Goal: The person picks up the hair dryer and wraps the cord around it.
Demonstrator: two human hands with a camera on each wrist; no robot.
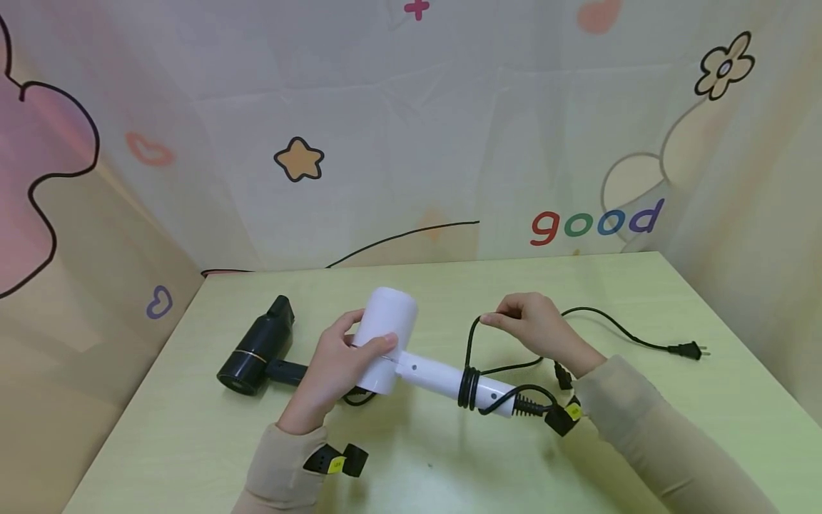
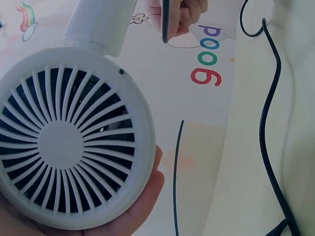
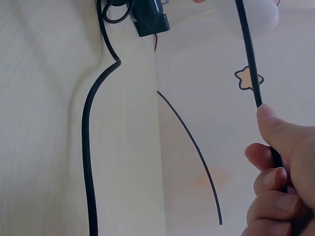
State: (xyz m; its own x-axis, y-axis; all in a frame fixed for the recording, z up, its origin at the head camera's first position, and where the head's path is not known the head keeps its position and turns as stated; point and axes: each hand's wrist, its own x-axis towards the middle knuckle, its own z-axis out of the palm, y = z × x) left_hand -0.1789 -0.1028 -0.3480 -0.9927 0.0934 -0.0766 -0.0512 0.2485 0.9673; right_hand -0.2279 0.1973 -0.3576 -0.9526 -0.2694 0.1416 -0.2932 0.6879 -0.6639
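A white hair dryer (image 1: 385, 321) is tilted above the table, its barrel gripped by my left hand (image 1: 334, 368) with the thumb across the front. Its slotted round grille (image 2: 61, 145) faces the left wrist camera. Several turns of black cord (image 1: 469, 387) wrap the handle, which points right. From these turns a length of cord rises to my right hand (image 1: 536, 325), which pinches it between thumb and curled fingers. In the right wrist view the pinched cord (image 3: 250, 54) runs up toward the white barrel.
A black hair dryer (image 1: 257, 350) lies on the pale table (image 1: 193, 442) at the left, behind my left hand. Black cord crosses the table to a two-pin plug (image 1: 687, 350) at the right. A printed curtain (image 1: 398, 143) stands behind the table.
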